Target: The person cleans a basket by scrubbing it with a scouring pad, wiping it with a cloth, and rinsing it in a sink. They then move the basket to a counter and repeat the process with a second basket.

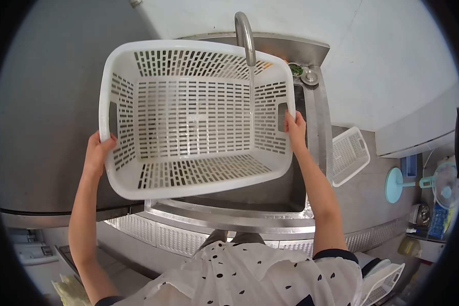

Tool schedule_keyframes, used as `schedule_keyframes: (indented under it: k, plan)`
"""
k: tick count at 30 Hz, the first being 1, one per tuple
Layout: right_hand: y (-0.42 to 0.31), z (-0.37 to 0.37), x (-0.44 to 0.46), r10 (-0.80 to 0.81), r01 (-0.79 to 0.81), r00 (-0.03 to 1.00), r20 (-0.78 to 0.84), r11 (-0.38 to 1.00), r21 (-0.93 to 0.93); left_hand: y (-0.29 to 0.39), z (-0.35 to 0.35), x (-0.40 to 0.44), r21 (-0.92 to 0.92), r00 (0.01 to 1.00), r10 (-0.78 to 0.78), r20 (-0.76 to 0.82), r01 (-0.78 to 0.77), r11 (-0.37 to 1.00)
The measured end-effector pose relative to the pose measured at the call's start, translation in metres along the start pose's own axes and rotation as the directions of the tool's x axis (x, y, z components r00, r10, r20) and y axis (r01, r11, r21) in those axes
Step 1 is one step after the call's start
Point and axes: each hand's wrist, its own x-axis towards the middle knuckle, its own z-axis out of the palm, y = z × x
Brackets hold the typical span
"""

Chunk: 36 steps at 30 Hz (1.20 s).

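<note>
A large white slotted plastic basket (194,120) is held over a stainless steel sink (250,201), its open top facing me. My left hand (98,150) grips its left rim by the handle hole, thumb on the inner side. At the opposite handle hole, my right hand (296,130) is closed round the right rim. From the curved metal faucet (245,38) a thin stream of water runs down into the right part of the basket. Nothing lies inside the basket. Much of the sink is hidden behind it.
On the sink's back right corner sit a small strainer with green scraps (295,70) and a round metal drain piece (310,77). Another white basket (350,155) rests on the floor at right. A turquoise fan (441,188) stands farther right. Grated drain covers (178,239) run along the floor.
</note>
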Motion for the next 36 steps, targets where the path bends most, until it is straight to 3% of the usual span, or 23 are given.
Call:
schedule_keyframes:
  k: [3, 9, 14, 17, 21, 25, 28, 31, 32, 36]
  plan:
    - [-0.007, -0.017, -0.008, 0.085, -0.070, 0.994, 0.075, 0.982, -0.176, 0.008, -0.002, -0.021, -0.030, 1.000, -0.028, -0.012, 0.028, 0.999]
    - [-0.014, -0.027, -0.053, 0.294, -0.284, 0.951, 0.098, 0.953, -0.106, 0.021, -0.012, -0.048, -0.088, 0.989, -0.142, 0.034, 0.144, 0.986]
    - [-0.018, -0.034, -0.052, 0.234, -0.219, 0.966, 0.113, 0.967, -0.130, 0.028, -0.007, -0.060, -0.181, 0.993, -0.108, 0.046, 0.115, 0.977]
    - [-0.026, -0.025, -0.031, 0.129, -0.114, 0.984, 0.126, 0.986, -0.119, 0.036, -0.012, -0.050, -0.179, 0.984, -0.105, 0.141, 0.130, 0.975]
    - [-0.022, -0.003, 0.014, 0.004, 0.013, 0.990, 0.139, 0.992, -0.123, 0.025, -0.004, -0.045, -0.119, 0.987, -0.133, 0.085, 0.143, 0.983]
    - [-0.001, 0.024, 0.060, -0.040, 0.057, 0.986, 0.159, 0.993, -0.104, 0.006, 0.023, -0.068, -0.353, 0.978, -0.061, -0.198, -0.013, 0.936]
    - [0.023, 0.032, 0.083, -0.048, 0.059, 0.982, 0.184, 0.997, -0.050, 0.001, 0.047, -0.105, -0.465, 0.981, -0.022, -0.193, -0.071, 0.882]
    - [0.063, 0.032, 0.081, -0.167, 0.160, 0.965, 0.201, 0.986, 0.051, 0.001, 0.062, -0.132, -0.567, 0.991, 0.031, -0.131, -0.101, 0.818]
    - [0.086, 0.029, 0.085, -0.146, 0.175, 0.944, 0.295, 0.982, -0.075, 0.004, 0.068, -0.136, -0.594, 0.993, 0.046, -0.109, -0.102, 0.798]
    - [0.124, 0.032, 0.089, 0.042, 0.030, 0.925, 0.377, 0.982, -0.185, 0.007, 0.088, -0.134, -0.608, 0.994, 0.045, -0.100, -0.097, 0.788]
